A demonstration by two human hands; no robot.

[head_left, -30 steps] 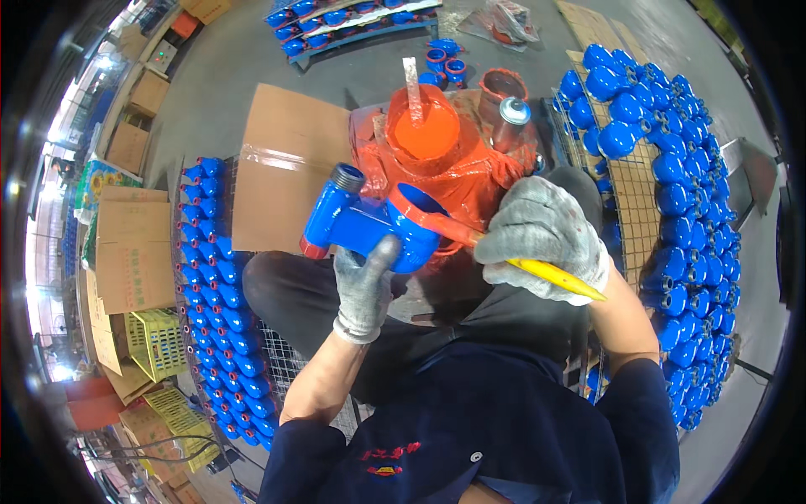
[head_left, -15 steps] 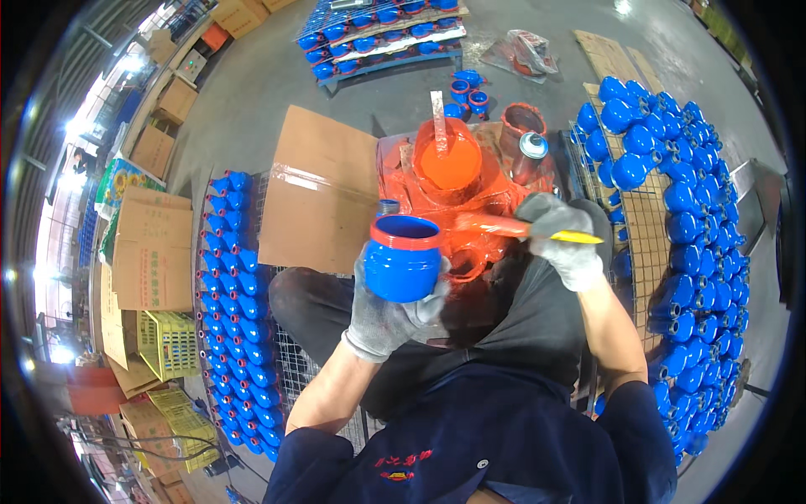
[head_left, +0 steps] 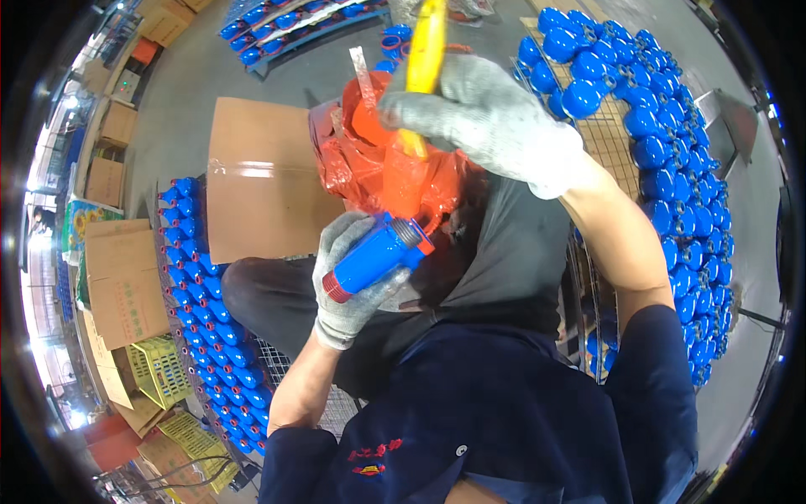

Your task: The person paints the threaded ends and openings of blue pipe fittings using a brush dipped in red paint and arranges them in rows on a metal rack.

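Note:
My left hand (head_left: 332,290), in a grey glove, is closed around a blue metal fitting (head_left: 369,259). The fitting lies tilted across my fingers, with a red threaded end toward me and another threaded opening facing away. My right hand (head_left: 504,122), gloved too, grips a paintbrush (head_left: 426,50) by its yellow handle. Its orange-red, paint-coated lower part points down by the fitting's far end; whether the bristles touch it I cannot tell. Beyond my hands is a paint container (head_left: 369,126) with orange-red paint, partly hidden by the brush and right glove.
A cardboard sheet (head_left: 260,181) stands left of the paint. Rows of blue fittings with red ends (head_left: 201,286) lie along my left. Many rounded blue fittings (head_left: 651,151) stand on a rack at right. A blue pallet (head_left: 323,34) carries more, far ahead.
The fitting has been turned over, so a threaded end now faces me instead of its wide red-rimmed opening. My right hand has risen and moved left, its brush now upright above the fitting. The view has shifted.

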